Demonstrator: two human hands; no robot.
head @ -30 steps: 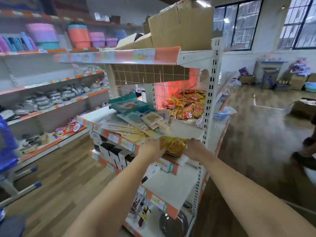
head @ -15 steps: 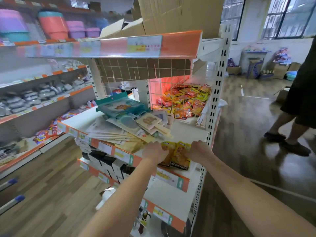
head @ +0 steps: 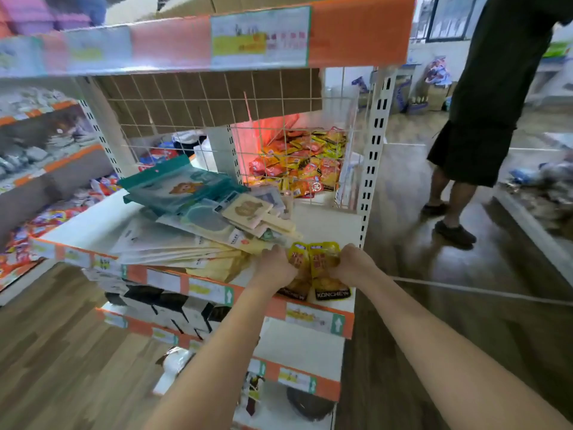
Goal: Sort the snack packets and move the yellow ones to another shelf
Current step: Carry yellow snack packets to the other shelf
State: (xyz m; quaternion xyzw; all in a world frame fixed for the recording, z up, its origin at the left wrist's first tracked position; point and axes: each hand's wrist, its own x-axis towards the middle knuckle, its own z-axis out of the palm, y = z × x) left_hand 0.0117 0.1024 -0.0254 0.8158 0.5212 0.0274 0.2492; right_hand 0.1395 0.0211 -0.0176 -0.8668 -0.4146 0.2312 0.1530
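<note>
A small bunch of yellow snack packets (head: 319, 268) lies at the front right corner of the white middle shelf (head: 328, 221). My left hand (head: 276, 263) grips the bunch from the left and my right hand (head: 353, 263) grips it from the right, fingers curled onto the packets. Further back, behind a wire grid, a heap of red and yellow snack packets (head: 304, 162) fills the far side of the shelf.
Flat teal and cream card packs (head: 198, 218) are spread over the left part of the shelf, touching my left hand. Black and white boxes (head: 173, 308) fill the shelf below. A person in dark shorts (head: 477, 144) stands in the aisle to the right.
The view has closed in on the shelf. Both hands stay on the yellow packets, which now rest lower on the shelf's front corner. The person in the aisle has stepped nearer.
</note>
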